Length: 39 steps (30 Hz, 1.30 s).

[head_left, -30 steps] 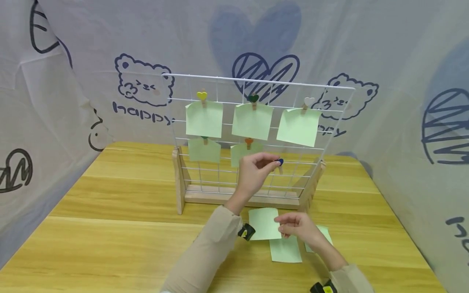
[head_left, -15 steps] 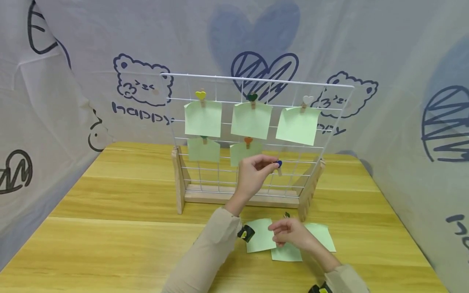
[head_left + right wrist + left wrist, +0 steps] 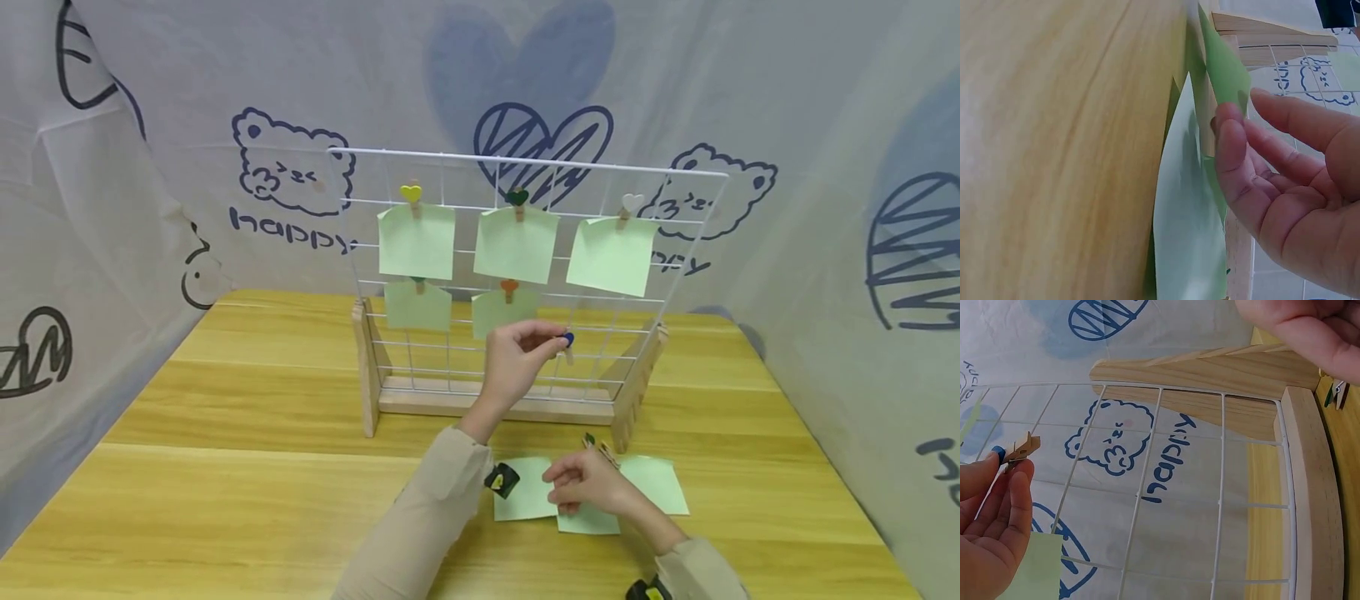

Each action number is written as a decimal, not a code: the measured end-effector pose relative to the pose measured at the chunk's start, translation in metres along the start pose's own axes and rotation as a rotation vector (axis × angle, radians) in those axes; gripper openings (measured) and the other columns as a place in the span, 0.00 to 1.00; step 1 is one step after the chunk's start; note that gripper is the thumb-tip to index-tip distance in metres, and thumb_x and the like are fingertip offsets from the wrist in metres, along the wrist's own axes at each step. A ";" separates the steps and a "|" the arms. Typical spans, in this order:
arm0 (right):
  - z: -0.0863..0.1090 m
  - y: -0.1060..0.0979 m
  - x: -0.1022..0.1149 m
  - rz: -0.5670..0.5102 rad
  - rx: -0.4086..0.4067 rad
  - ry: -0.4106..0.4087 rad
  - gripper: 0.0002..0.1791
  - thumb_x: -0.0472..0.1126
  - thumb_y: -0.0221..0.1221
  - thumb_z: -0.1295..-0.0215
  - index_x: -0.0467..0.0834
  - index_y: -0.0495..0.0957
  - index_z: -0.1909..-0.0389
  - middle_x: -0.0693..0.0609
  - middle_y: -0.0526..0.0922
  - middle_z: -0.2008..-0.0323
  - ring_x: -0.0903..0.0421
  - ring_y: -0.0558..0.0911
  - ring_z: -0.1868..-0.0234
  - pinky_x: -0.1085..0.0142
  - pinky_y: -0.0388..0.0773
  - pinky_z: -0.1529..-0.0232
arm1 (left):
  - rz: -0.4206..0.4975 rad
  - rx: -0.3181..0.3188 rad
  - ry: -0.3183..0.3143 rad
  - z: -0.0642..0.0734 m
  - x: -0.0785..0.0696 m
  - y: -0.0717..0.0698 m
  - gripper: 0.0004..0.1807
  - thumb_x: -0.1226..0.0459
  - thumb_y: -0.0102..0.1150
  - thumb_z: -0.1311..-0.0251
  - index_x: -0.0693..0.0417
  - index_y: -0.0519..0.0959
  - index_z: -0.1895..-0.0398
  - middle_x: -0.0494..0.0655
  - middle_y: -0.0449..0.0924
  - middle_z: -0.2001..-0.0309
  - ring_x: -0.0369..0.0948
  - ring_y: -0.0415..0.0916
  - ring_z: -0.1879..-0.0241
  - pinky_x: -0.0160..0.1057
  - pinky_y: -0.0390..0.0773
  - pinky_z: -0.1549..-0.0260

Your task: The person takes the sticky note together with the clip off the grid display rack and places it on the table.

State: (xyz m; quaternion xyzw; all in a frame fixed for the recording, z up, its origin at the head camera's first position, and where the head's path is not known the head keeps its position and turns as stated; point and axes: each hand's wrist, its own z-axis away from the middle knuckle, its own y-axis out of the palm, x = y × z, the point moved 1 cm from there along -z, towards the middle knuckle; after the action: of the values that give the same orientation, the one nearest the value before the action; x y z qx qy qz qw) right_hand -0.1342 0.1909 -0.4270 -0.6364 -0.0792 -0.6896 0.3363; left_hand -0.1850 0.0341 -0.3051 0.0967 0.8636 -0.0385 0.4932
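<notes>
My left hand (image 3: 513, 360) pinches a small wooden clothespin (image 3: 567, 343) with a blue heart, in front of the rack's lower right grid. In the left wrist view, thumb and fingertips hold the blue end and the wooden jaws of the clothespin (image 3: 1022, 450) point away. Low over the table, my right hand (image 3: 588, 485) has its thumb and fingers at the right edge of a pale green sticky note (image 3: 519, 493). In the right wrist view that note (image 3: 1225, 69) stands up off the table at the fingertips, which seem to pinch it; the contact is partly hidden.
A white wire grid rack (image 3: 450, 343) on a wooden stand (image 3: 498, 404) carries several clipped notes in two rows. Another note (image 3: 588, 521) lies under my right hand, with one more note (image 3: 654, 483) to its right. Loose clothespins (image 3: 606, 454) lie behind.
My right hand and the note at its fingers have moved left and toward me, uncovering the loose clothespins and more of the right note. My left hand, holding the clothespin, has sunk slightly.
</notes>
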 end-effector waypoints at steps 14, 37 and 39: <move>0.003 0.001 0.005 0.096 0.015 0.001 0.15 0.33 0.56 0.41 0.24 0.74 0.59 0.41 0.78 0.83 0.48 0.77 0.84 0.62 0.78 0.82 | 0.025 0.025 -0.110 0.003 0.011 0.002 0.06 0.77 0.56 0.48 0.77 0.77 0.67 0.67 0.78 0.66 0.60 0.75 0.70 0.49 0.78 0.68; 0.022 -0.030 0.009 0.021 -0.139 0.024 0.18 0.35 0.54 0.38 0.22 0.71 0.56 0.36 0.79 0.72 0.49 0.79 0.77 0.61 0.79 0.76 | 0.016 0.102 -0.369 0.010 0.040 0.009 0.07 0.78 0.54 0.47 0.78 0.76 0.66 0.68 0.78 0.66 0.58 0.76 0.66 0.44 0.79 0.68; 0.024 -0.033 0.007 0.005 -0.143 0.032 0.19 0.36 0.54 0.38 0.22 0.70 0.55 0.35 0.79 0.70 0.50 0.79 0.77 0.60 0.79 0.75 | 0.004 0.107 -0.407 0.011 0.051 0.009 0.07 0.78 0.55 0.47 0.77 0.77 0.66 0.66 0.78 0.67 0.58 0.77 0.67 0.43 0.79 0.68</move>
State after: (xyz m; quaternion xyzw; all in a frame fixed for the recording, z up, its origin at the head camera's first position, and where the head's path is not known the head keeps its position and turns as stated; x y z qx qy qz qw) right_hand -0.1326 0.2265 -0.4052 -0.6479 -0.0226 -0.7027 0.2930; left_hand -0.1984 0.0481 -0.3540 0.1144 0.7427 -0.1020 0.6518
